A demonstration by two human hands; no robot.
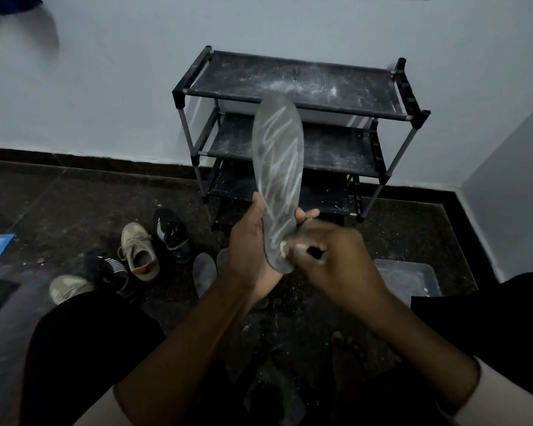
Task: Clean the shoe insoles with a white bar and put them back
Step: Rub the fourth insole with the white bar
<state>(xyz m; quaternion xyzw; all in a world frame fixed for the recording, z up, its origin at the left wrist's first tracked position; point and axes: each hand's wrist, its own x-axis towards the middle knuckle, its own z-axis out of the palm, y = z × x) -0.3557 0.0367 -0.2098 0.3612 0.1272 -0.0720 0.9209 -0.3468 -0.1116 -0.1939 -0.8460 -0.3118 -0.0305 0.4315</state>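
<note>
A grey insole point(278, 161) stands upright in front of me, streaked with white zigzag marks. My left hand point(250, 244) grips its lower end from the left and behind. My right hand point(329, 253) is blurred and closed on a small white bar point(283, 249), whose tip touches the insole near its heel. On the floor just left of my left wrist lies another grey insole point(204, 272), and the edge of one more shows beside it.
A black three-tier shoe rack point(302, 96), dusted white, stands against the wall. Beige shoes point(139, 250) and black striped shoes point(171, 232) sit on the dark floor at left. A clear plastic tub point(409, 276) is at right. My knees frame the bottom.
</note>
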